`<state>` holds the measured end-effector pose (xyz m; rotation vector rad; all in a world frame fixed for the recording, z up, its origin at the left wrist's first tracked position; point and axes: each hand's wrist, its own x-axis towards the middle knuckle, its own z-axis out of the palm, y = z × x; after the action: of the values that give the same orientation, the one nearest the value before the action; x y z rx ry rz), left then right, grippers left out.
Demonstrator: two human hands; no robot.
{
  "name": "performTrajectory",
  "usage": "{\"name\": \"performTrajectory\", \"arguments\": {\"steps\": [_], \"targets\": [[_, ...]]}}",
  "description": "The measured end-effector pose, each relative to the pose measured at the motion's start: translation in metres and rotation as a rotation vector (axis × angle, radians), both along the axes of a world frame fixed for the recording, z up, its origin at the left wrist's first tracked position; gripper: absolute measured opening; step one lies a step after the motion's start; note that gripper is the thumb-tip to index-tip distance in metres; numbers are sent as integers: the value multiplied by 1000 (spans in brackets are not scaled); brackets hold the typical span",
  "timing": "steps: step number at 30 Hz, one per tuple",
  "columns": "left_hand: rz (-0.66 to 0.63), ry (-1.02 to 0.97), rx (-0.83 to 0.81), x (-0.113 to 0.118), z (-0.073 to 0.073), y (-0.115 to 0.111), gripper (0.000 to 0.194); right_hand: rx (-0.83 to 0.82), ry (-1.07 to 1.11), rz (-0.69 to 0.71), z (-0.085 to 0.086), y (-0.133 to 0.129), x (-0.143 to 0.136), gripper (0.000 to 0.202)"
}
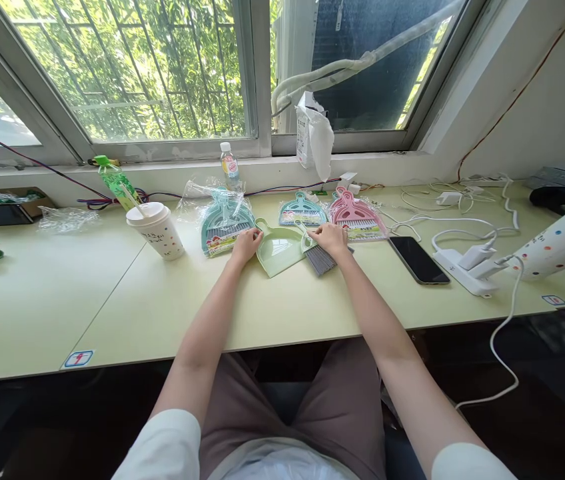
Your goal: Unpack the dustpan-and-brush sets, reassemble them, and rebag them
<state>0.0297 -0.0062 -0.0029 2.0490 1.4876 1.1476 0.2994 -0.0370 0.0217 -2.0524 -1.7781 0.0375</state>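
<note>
At twelve o'clock, the left hand (246, 245) holds a dustpan (278, 251), the right hand (330, 240) a brush (320, 260), both probably light, stiff, best gripped handle-end.

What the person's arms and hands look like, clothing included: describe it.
The left sleeve and right sleeve are short and whitish, leaving the forearms bare. The left hand and right hand wear no gloves; no watch or bracelet shows at the wrists.

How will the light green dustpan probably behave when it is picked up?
The dustpan will probably stay stiff, because its sides look moulded. It may slip a little, as its face shines. Its thin-looking edges suggest low weight.
</note>
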Motion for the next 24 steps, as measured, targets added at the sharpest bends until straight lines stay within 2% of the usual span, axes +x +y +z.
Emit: {"name": "performTrajectory", "arguments": {"steps": [3, 8, 13, 18, 21, 24], "targets": [[24, 86, -41, 2, 0, 0, 11, -19, -5, 62, 4, -4, -2, 38], [80, 267, -115, 10, 3, -4, 21, -97, 34, 163, 12, -8, -3, 32], [103, 241, -107, 15, 2, -7, 16, -133, -36, 218, 9, -6, -4, 34], [102, -1, -110, 23, 6, -8, 8, -21, 25, 202, 1, -5, -16, 28], [44, -275, -248, 33, 9, -11, 12, 82, 56, 228, 1, -8, -28, 26], [-94, -525, -403, 44, 9, -16, 22, 156, 60, 238, 4, -16, -44, 24]]}}
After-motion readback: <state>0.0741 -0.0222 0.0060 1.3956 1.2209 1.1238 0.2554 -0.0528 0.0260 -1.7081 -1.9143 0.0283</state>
